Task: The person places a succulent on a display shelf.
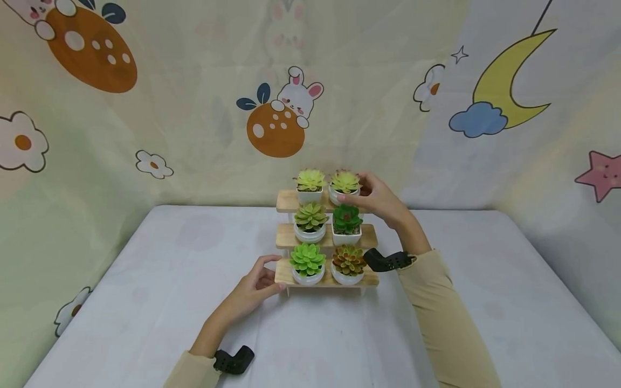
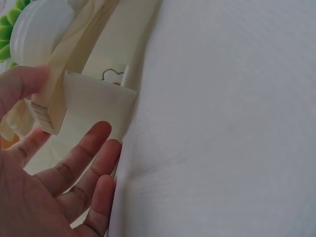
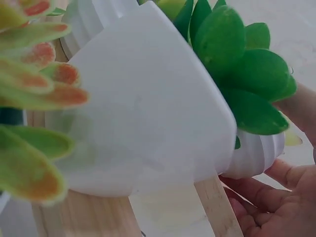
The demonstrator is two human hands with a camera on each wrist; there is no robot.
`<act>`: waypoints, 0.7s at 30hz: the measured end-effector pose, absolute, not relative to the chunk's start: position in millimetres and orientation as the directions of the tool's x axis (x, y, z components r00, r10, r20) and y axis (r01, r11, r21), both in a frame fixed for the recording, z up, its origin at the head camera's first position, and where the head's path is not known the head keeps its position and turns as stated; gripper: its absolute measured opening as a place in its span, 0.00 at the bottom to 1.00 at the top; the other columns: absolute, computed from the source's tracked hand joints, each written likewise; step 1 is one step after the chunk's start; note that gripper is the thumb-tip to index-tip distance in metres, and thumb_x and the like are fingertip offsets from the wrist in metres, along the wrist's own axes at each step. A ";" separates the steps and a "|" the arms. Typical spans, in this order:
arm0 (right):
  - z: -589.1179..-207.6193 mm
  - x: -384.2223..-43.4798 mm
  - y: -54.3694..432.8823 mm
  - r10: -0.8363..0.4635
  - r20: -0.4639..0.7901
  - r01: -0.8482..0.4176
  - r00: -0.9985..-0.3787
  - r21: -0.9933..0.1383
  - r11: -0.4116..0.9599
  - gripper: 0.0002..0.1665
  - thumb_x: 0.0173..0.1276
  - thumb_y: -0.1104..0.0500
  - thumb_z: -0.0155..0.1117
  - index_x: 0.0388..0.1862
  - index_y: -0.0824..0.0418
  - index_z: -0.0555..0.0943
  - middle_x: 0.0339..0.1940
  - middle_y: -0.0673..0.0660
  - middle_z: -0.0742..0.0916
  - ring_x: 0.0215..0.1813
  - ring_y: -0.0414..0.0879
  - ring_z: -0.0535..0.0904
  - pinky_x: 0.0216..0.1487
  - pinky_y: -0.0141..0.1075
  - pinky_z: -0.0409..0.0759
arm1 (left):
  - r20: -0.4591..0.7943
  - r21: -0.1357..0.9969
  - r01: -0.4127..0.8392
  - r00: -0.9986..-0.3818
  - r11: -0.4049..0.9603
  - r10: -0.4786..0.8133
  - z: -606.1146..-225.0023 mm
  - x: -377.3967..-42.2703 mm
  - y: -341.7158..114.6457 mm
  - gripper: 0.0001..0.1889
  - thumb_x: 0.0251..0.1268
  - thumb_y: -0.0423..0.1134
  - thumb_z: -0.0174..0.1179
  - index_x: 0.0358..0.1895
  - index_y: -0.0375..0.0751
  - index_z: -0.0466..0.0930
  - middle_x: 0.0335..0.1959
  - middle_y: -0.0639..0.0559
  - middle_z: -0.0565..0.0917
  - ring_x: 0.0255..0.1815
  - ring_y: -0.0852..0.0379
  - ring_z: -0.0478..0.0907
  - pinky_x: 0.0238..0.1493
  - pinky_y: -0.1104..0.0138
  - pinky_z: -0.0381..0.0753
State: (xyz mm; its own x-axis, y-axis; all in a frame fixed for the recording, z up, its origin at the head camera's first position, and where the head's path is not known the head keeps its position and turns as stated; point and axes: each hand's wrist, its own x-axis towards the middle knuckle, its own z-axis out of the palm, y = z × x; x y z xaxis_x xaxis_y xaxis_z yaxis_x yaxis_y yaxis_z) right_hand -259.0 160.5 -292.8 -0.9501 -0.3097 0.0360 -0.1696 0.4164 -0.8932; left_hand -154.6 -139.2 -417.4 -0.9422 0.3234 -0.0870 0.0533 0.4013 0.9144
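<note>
A three-tier wooden stand (image 1: 285,237) on the table carries several small potted succulents, two on each tier. At the top right, my right hand (image 1: 380,203) grips the white pot of a pale green succulent (image 1: 345,182) with thumb in front and fingers at the side. My left hand (image 1: 252,288) pinches the left end of the lowest board (image 2: 54,98) between thumb and index finger, its other fingers spread beside the white stand leg (image 2: 98,94). In the right wrist view, a square white pot with a dark green succulent (image 3: 242,64) partly hides the right hand's hold.
On the tier below sit a yellow-green succulent (image 1: 310,216) and the dark green one. The lowest tier holds a bright green succulent (image 1: 308,260) and a reddish one (image 1: 348,260). A patterned cloth backdrop (image 1: 204,134) rises behind the white table (image 1: 184,253).
</note>
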 end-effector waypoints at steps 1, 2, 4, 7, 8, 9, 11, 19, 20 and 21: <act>-293.2 -258.8 160.8 -0.313 0.036 -0.169 -0.949 -0.896 0.411 0.39 0.61 0.48 0.64 0.66 0.58 0.59 0.42 0.57 0.70 0.39 0.48 0.64 0.39 0.37 0.69 | -0.089 0.915 0.050 -0.943 0.400 0.321 -417.3 -154.4 -139.2 0.30 0.61 0.47 0.61 0.64 0.59 0.58 0.44 0.47 0.79 0.40 0.57 0.78 0.46 0.63 0.73; -293.9 -258.5 161.5 -0.313 0.036 -0.168 -0.949 -0.898 0.406 0.40 0.62 0.48 0.64 0.67 0.58 0.59 0.45 0.58 0.71 0.41 0.49 0.65 0.41 0.38 0.70 | -0.091 0.915 0.048 -0.943 0.402 0.319 -417.1 -154.2 -139.1 0.30 0.61 0.47 0.61 0.64 0.59 0.58 0.44 0.47 0.79 0.40 0.57 0.78 0.46 0.63 0.73; -295.4 -256.8 163.6 -0.311 0.041 -0.166 -0.949 -0.907 0.387 0.41 0.62 0.49 0.64 0.69 0.58 0.58 0.52 0.60 0.72 0.48 0.50 0.69 0.48 0.41 0.73 | -0.088 0.915 0.052 -0.942 0.401 0.323 -416.6 -154.1 -138.9 0.30 0.61 0.47 0.61 0.64 0.58 0.58 0.44 0.46 0.80 0.41 0.57 0.78 0.46 0.64 0.73; -298.0 -252.8 168.9 -0.295 0.064 -0.175 -0.953 -0.915 0.364 0.42 0.63 0.49 0.63 0.71 0.58 0.56 0.65 0.61 0.69 0.63 0.54 0.67 0.60 0.49 0.69 | -0.080 0.914 0.062 -0.942 0.400 0.327 -415.5 -154.3 -138.6 0.30 0.61 0.48 0.61 0.65 0.57 0.58 0.44 0.46 0.79 0.40 0.57 0.77 0.44 0.64 0.73; -298.8 -251.3 170.8 -0.286 0.081 -0.185 -0.955 -0.915 0.359 0.41 0.64 0.49 0.63 0.71 0.59 0.57 0.66 0.61 0.68 0.66 0.55 0.66 0.63 0.50 0.67 | -0.081 0.912 0.063 -0.942 0.406 0.327 -415.1 -154.4 -138.7 0.30 0.61 0.48 0.61 0.65 0.57 0.58 0.44 0.46 0.79 0.40 0.57 0.77 0.44 0.64 0.73; -299.4 -249.4 172.9 -0.276 0.100 -0.199 -0.956 -0.912 0.358 0.40 0.64 0.49 0.62 0.70 0.60 0.58 0.67 0.61 0.67 0.68 0.55 0.64 0.65 0.50 0.65 | -0.082 0.909 0.063 -0.942 0.411 0.327 -414.8 -154.6 -139.0 0.30 0.61 0.48 0.61 0.65 0.57 0.58 0.44 0.46 0.79 0.41 0.57 0.77 0.44 0.64 0.73; -300.2 -244.7 177.9 -0.248 0.143 -0.231 -0.958 -0.899 0.371 0.38 0.66 0.49 0.61 0.69 0.61 0.60 0.67 0.61 0.68 0.69 0.55 0.63 0.66 0.51 0.64 | -0.086 0.903 0.063 -0.942 0.424 0.324 -414.1 -155.1 -139.4 0.30 0.61 0.49 0.61 0.65 0.58 0.58 0.45 0.46 0.79 0.42 0.57 0.78 0.46 0.62 0.73; -303.1 -204.9 208.9 -0.200 0.285 -0.348 -0.937 -0.755 0.555 0.27 0.70 0.52 0.55 0.63 0.63 0.68 0.64 0.63 0.73 0.66 0.59 0.67 0.64 0.54 0.65 | -0.039 0.849 0.148 -0.939 0.507 0.341 -402.6 -149.4 -146.0 0.33 0.63 0.48 0.59 0.69 0.49 0.58 0.57 0.45 0.75 0.56 0.49 0.75 0.57 0.53 0.72; -304.3 -198.8 211.5 -0.209 0.305 -0.368 -0.929 -0.717 0.592 0.26 0.71 0.52 0.54 0.63 0.63 0.68 0.64 0.63 0.73 0.66 0.60 0.67 0.63 0.55 0.65 | -0.016 0.829 0.177 -0.941 0.531 0.338 -398.5 -148.0 -148.3 0.32 0.63 0.47 0.59 0.69 0.48 0.59 0.59 0.45 0.74 0.58 0.48 0.73 0.57 0.52 0.71; -306.2 -193.0 213.9 -0.223 0.326 -0.391 -0.919 -0.672 0.628 0.26 0.71 0.52 0.54 0.63 0.63 0.69 0.64 0.62 0.74 0.66 0.60 0.67 0.62 0.55 0.65 | 0.014 0.803 0.210 -0.942 0.558 0.334 -393.8 -146.8 -150.8 0.31 0.64 0.47 0.58 0.69 0.48 0.59 0.61 0.45 0.73 0.60 0.47 0.71 0.58 0.51 0.70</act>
